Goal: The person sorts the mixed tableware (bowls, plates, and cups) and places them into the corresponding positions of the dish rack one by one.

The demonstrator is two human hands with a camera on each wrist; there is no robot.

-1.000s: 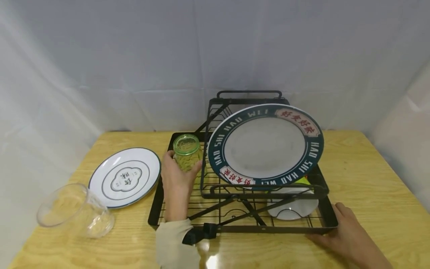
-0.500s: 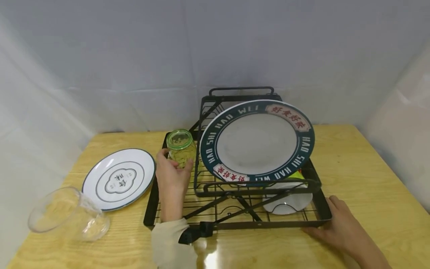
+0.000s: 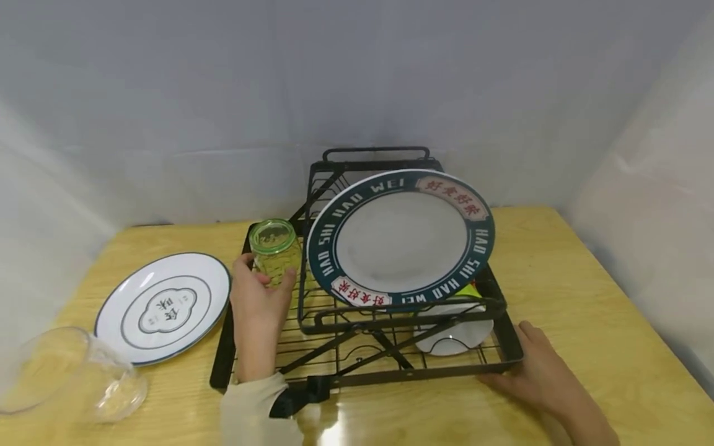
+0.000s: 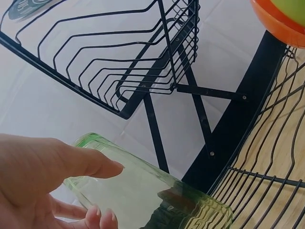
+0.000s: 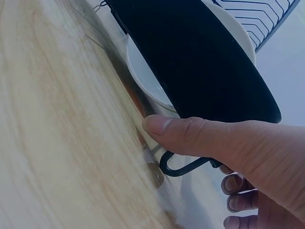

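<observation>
A green-tinted glass (image 3: 276,257) stands in the left end of the black two-tier dish rack (image 3: 424,374). My left hand (image 3: 258,316) holds it, thumb on one side and fingers on the other. In the left wrist view the thumb lies along the green glass (image 4: 143,191); the other fingertips show below. At the rack's front right corner my right hand (image 3: 538,375) grips the frame. The right wrist view shows its thumb against the lower edge of the rack's black side panel (image 5: 200,62), with the other fingers curled beyond.
A large plate with a dark green lettered rim (image 3: 401,238) leans on the upper tier. Beneath it sits a white bowl (image 3: 452,337). Left of the rack lie a white plate (image 3: 195,310) and a clear glass (image 3: 117,390) on its side. An orange bowl (image 4: 276,24) shows in the left wrist view.
The head view has turned right, so everything sits further left in it. Both hands keep their places on the green glass and the rack.
</observation>
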